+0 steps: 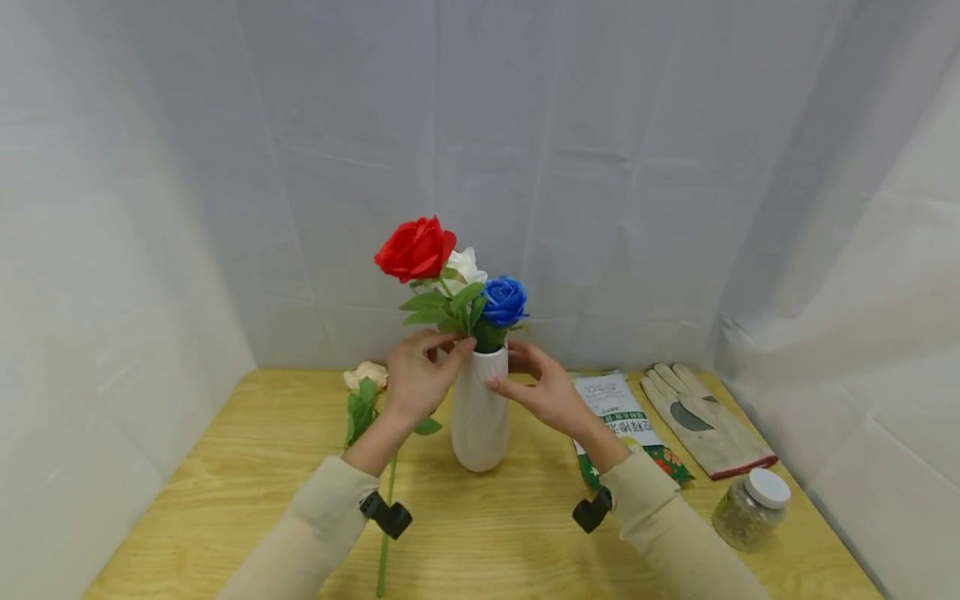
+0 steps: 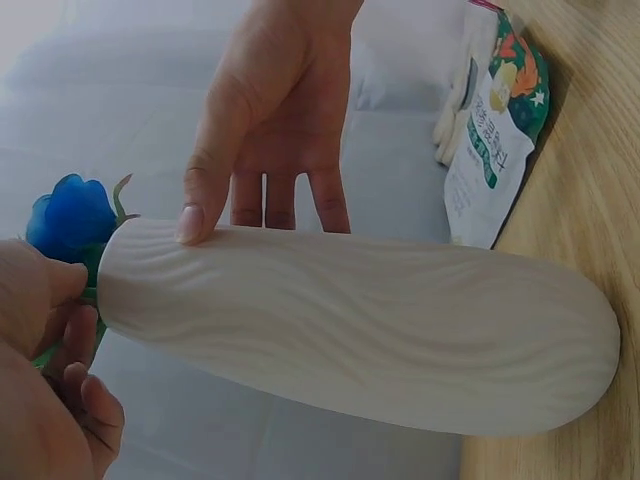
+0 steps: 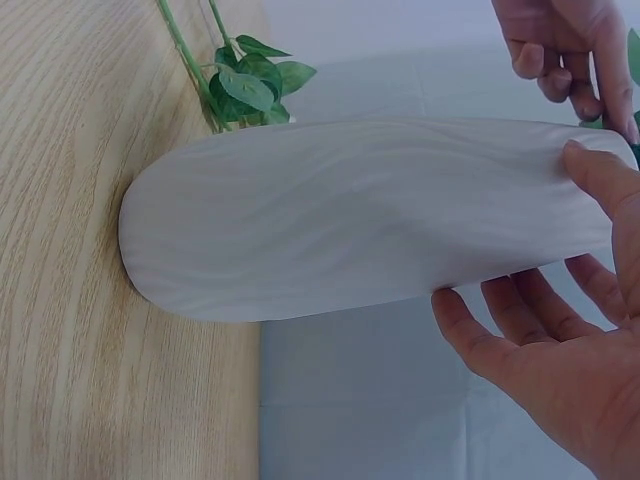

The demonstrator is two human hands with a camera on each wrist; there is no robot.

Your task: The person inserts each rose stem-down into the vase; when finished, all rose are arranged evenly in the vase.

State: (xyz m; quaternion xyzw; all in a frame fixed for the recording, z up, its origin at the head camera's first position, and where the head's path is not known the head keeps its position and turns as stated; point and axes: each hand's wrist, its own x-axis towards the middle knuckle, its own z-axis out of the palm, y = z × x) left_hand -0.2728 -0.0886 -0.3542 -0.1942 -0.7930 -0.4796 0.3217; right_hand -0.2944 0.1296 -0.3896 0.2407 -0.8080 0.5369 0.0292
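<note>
White cloth hung behind and beside a pale wooden bench (image 1: 225, 517), on which a ribbed white vase (image 1: 480, 417) stood upright near the middle. It held a red rose (image 1: 415, 248), a white rose (image 1: 465, 265) and a blue rose (image 1: 504, 300). The left hand (image 1: 416, 375) pinched the stems (image 1: 457, 321) just above the vase mouth, its grip narrow and closed on them. The right hand (image 1: 543, 387) steadied the vase near its rim, thumb on the front and fingers (image 2: 280, 200) straight behind it, a wide grip that touched rather than clasped. By my reading the step in hand was settling the flowers in the vase, and the next move would call for a gentle shift of the stems while the vase was kept from tipping. A cream rose (image 1: 365, 375) lay on the bench just left of the vase. To the right lay a printed packet (image 1: 618, 412), a work glove (image 1: 705, 421) and a white-lidded jar (image 1: 750, 508); the packet's green lettering was too small to read.
</note>
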